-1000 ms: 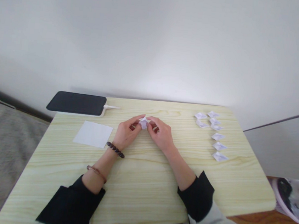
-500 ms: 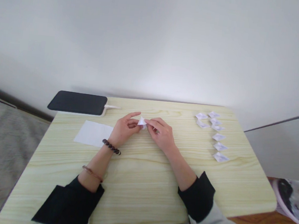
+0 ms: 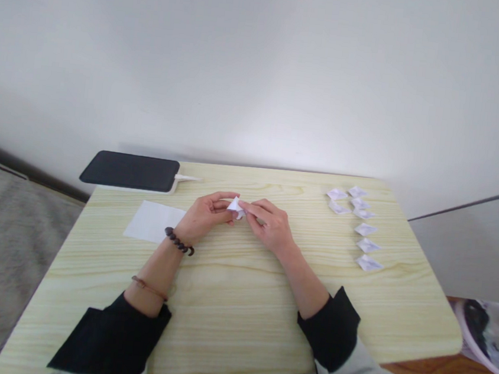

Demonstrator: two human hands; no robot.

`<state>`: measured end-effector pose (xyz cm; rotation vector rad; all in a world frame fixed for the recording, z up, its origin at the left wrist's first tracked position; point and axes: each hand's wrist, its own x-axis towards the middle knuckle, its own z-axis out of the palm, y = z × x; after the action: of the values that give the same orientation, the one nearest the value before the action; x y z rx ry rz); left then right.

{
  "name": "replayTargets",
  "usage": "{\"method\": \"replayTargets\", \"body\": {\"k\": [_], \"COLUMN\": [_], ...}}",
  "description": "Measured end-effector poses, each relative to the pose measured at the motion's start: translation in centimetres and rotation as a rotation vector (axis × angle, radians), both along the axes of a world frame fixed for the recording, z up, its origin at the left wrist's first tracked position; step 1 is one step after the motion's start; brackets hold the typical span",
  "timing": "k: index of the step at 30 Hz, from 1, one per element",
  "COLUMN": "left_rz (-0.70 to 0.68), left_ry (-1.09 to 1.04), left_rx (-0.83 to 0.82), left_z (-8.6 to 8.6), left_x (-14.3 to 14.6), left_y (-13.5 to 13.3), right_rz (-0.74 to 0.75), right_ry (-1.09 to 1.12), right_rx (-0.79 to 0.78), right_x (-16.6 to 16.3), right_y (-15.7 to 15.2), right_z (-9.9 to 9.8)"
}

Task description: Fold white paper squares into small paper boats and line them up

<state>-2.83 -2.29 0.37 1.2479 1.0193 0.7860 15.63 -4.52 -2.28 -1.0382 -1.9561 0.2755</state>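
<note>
Between my two hands, above the middle of the table, is a small folded white paper piece (image 3: 235,205) with a pointed top. My left hand (image 3: 205,213) grips it from the left, its fingers curled behind the paper. From the right, the thumb and fingertips of my right hand (image 3: 269,222) pinch its other side. The fingers partly hide the paper's lower folds. Just left of my left wrist lies a flat white sheet of paper (image 3: 150,222).
Several folded paper boats (image 3: 368,245) stand at the table's right side. A dark tablet-like device (image 3: 130,171) with a white cable (image 3: 188,178) lies at the back left. The pale wood-grain table (image 3: 237,305) meets a white wall. A pink-rimmed bin (image 3: 468,335) stands at right.
My left wrist has shifted slightly left and down, and its fingers have closed in more around the folded paper. My right hand stays nearly in place, still pinching it.
</note>
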Motion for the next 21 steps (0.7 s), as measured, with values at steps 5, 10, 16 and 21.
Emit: {"method": "replayTargets", "body": {"k": [5, 10, 16, 21], "left_rz": [0.01, 0.03, 0.005, 0.017], "left_ry": [-0.216, -0.153, -0.068, -0.052], "left_rx": [-0.124, -0.111, -0.074, -0.095], "left_z": [-0.05, -0.38, -0.37, -0.12], "left_x": [-0.14, 0.18, 0.16, 0.34], "left_y": [0.18, 0.19, 0.12, 0.03], "right_rz": [-0.006, 0.012, 0.023, -0.031], "right_ry": [-0.017, -0.012, 0.07, 0.134], "right_rx": [-0.001, 0.019, -0.079, -0.222], "right_x": [0.13, 0.18, 0.16, 0.2], "right_y": [0.06, 0.06, -0.18, -0.03], "right_z": [0.11, 0.25, 0.67, 0.67]}}
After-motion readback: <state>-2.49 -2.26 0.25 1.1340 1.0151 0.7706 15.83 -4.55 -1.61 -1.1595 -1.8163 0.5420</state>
